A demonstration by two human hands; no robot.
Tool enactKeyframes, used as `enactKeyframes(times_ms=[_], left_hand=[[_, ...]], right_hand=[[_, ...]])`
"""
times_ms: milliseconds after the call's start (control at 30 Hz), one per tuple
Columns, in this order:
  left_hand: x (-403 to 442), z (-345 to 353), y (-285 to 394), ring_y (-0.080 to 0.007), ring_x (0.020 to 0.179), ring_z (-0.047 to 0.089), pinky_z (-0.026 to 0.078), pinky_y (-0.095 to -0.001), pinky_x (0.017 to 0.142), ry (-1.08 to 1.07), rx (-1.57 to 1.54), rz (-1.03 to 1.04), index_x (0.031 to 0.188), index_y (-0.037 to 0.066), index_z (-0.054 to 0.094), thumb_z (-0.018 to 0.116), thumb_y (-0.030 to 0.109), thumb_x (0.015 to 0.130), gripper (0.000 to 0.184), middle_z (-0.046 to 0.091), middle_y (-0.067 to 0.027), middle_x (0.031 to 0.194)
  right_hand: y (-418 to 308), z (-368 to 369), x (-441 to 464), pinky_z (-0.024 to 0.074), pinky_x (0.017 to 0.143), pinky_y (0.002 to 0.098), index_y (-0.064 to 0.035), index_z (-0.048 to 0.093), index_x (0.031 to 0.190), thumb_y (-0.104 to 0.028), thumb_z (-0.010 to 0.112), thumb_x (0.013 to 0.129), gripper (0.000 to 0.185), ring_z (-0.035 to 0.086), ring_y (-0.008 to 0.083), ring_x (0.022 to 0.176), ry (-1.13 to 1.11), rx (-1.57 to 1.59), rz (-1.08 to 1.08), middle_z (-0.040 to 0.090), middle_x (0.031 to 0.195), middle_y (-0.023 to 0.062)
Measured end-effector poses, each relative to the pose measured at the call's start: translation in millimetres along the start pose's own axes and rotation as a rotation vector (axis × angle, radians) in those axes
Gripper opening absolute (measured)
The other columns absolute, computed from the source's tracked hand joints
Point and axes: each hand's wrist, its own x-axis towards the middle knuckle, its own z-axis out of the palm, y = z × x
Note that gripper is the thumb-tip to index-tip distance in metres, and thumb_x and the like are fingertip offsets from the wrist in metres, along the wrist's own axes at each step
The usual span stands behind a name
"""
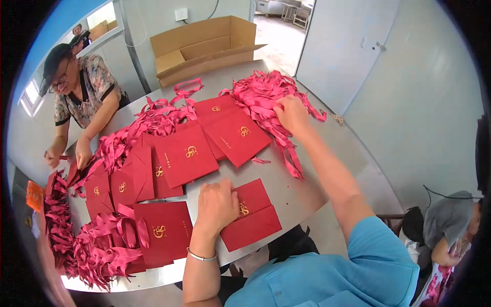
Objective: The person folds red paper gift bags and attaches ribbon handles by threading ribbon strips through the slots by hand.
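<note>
My left hand (219, 205), with a bangle at its wrist, rests with curled fingers on the left part of a red envelope-like folder (255, 220) near the table's front edge. What its fingers hold, if anything, is hidden. Farther off to the right, my right hand (292, 113) is at the edge of a large heap of pink ribbons (263, 94), its fingers closed at the strands. Between the hands and to the left lie several red folders with gold lettering, among them one in the middle (186, 156) and one beside my left forearm (162, 233).
An open cardboard box (207, 48) stands at the table's far edge. At the left, a co-worker (82, 92) handles a red piece. More pink ribbons (102, 250) cover the table's left side. Another person (450, 230) is at the far right.
</note>
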Motion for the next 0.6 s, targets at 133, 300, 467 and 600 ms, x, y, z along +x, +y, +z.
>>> enactKeyframes(times_ms=[133,300,467,600], left_hand=[[-0.9,4.0,-3.3,-0.039,0.067,0.061,0.046,-0.0466,0.069,-0.001,-0.054,0.015,0.083,0.003,0.053,0.065,0.008,0.076,0.016,0.061,-0.0194,0.066],[-3.5,8.5,-3.7,-0.0386,0.067,0.062,0.049,-0.0472,0.067,-0.026,-0.097,-0.004,0.083,0.004,0.056,0.066,0.013,0.077,0.014,0.062,-0.0189,0.067],[-5.3,11.9,-9.2,-0.0379,0.064,0.062,0.05,-0.0465,0.065,0.013,-0.104,-0.036,0.078,0.005,0.059,0.067,0.021,0.079,0.018,0.061,-0.0184,0.064],[-5.5,9.1,-6.8,-0.0372,0.063,0.063,0.05,-0.0468,0.062,-0.012,-0.087,-0.049,0.075,0.005,0.059,0.067,0.028,0.081,0.025,0.062,-0.0179,0.063]], right_hand=[[-8.8,9.5,24.3,0.0465,0.086,0.0423,-0.0083,0.07,0.097,-0.02,0.073,0.076,0.025,0.057,0.0335,0.096,0.136,-0.015,-0.152,0.062,0.095,0.0147],[-25.4,51.8,75.0,0.0434,0.095,0.0432,-0.009,0.066,0.111,-0.028,0.075,0.074,0.043,0.055,0.0358,0.105,0.036,-0.091,-0.218,0.062,0.107,0.0163],[-55.6,55.7,118.8,0.0521,0.081,0.0434,-0.0074,0.074,0.089,-0.027,0.067,0.078,0.024,0.066,0.0309,0.087,-0.237,0.002,-0.068,0.07,0.088,0.0155],[-79.3,18.8,158.7,0.0531,0.061,0.0339,-0.0035,0.073,0.082,-0.028,0.069,0.078,0.025,0.066,0.0188,0.061,-0.207,0.212,-0.068,0.069,0.069,0.0113]])
